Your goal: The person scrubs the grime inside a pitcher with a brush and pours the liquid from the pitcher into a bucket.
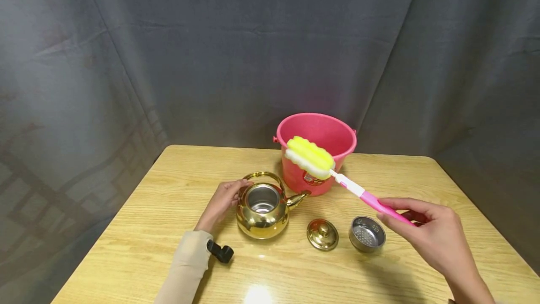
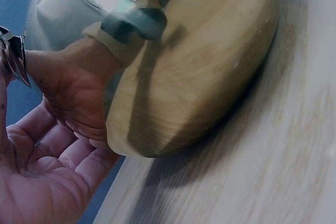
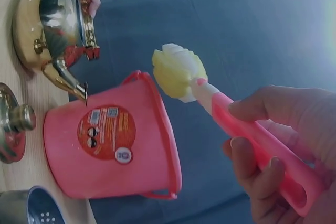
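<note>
A gold kettle (image 1: 262, 219) stands lidless on the table, its spout toward the bucket. My left hand (image 1: 225, 201) holds it at the left foot of its arched handle; in the left wrist view the fingers (image 2: 79, 166) lie against the shiny body (image 2: 199, 61). My right hand (image 1: 434, 229) grips the pink handle of a sponge brush (image 1: 310, 156), raised above the table. Its yellow and white sponge head (image 3: 178, 72) overlaps the bucket's front rim in the head view. Thumb and fingers wrap the brush handle (image 3: 252, 140) in the right wrist view.
A pink bucket (image 1: 303, 179) stands behind the kettle, near the table's back edge. The gold kettle lid (image 1: 322, 234) lies right of the kettle, knob up. Beside it sits a perforated metal strainer cup (image 1: 367, 233). A grey curtain (image 1: 253, 60) hangs behind the wooden table (image 1: 126, 247).
</note>
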